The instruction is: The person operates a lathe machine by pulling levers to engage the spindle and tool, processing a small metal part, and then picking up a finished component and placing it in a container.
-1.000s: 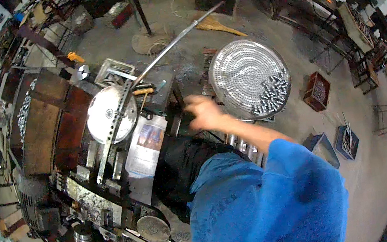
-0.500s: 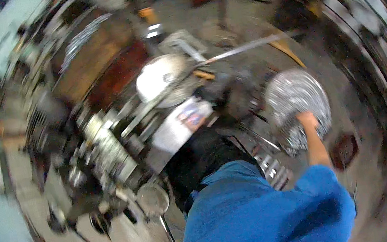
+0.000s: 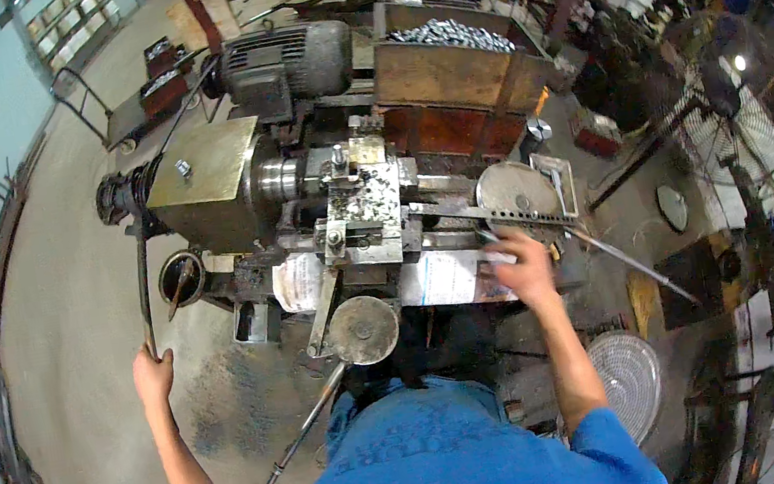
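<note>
My left hand (image 3: 154, 375) is closed round the lower end of a long dark lever (image 3: 146, 285) at the left end of a lathe-like machine (image 3: 364, 210). My right hand (image 3: 524, 266), partly smeared by motion, is over the machine's right front, above a white printed sheet (image 3: 448, 276). Its fingers are bent together, and a small greyish bit shows at their tips, too blurred to name. Close ahead of that hand run a perforated metal bar (image 3: 504, 213) and a round metal disc (image 3: 512, 190). A metal cover plate (image 3: 205, 164) tops the headstock, with a small shiny part on it.
A round basket (image 3: 629, 381) stands by my right elbow. Behind the machine are an electric motor (image 3: 285, 60) and a rusty bin (image 3: 441, 71) with many shiny metal parts. A round plate (image 3: 364, 330) and a slanting rod (image 3: 299, 438) lie near my body. A fan (image 3: 726, 112) stands at right.
My right hand has come up out of the basket to the machine's front. My left hand is still on the lever. The view has turned toward the machine and sharpened.
</note>
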`<state>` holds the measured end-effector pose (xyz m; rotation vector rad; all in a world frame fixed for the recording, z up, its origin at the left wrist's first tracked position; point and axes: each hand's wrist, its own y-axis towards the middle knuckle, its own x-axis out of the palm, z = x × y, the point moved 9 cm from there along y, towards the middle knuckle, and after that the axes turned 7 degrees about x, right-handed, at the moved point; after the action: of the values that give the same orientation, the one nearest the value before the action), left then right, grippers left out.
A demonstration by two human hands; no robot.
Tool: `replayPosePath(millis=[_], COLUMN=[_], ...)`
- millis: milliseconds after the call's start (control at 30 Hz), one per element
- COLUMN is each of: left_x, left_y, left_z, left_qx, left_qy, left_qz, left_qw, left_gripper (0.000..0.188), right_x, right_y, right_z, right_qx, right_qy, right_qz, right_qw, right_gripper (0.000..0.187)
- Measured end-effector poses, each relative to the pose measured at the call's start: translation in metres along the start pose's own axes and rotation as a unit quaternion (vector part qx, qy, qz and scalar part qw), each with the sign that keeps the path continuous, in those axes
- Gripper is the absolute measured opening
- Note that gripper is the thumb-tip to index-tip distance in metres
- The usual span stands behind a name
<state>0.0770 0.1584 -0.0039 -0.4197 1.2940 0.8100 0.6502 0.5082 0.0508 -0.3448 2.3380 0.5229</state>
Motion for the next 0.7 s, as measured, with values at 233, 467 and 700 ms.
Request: replayPosePath(millis=[233, 467, 700], left_x=[-0.015, -0.032, -0.034], left_y=[-0.041, -0.068, -0.059], left_z=[-0.003, 0.004, 0.006], left_qx=[-0.028, -0.073, -0.052], left_qy=[-0.051, -0.020, -0.006], left_qz=[-0.042, 0.031, 0.029], left_qw=[0.997, 0.997, 0.998], left_gripper=[0.037, 0.032, 0.028], right_x=[0.139, 0.208, 0.209], right_y=[0.120, 0.152, 0.155], right_z=[-0.221, -0.212, -0.209], right_qx=[-0.317, -0.273, -0.229], right_qy=[-0.172, -0.253, -0.214], right_qz=[-0.124, -0.185, -0.188], right_qw=[0.925, 0.909, 0.931], right_gripper=[0.023, 0.022, 0.026])
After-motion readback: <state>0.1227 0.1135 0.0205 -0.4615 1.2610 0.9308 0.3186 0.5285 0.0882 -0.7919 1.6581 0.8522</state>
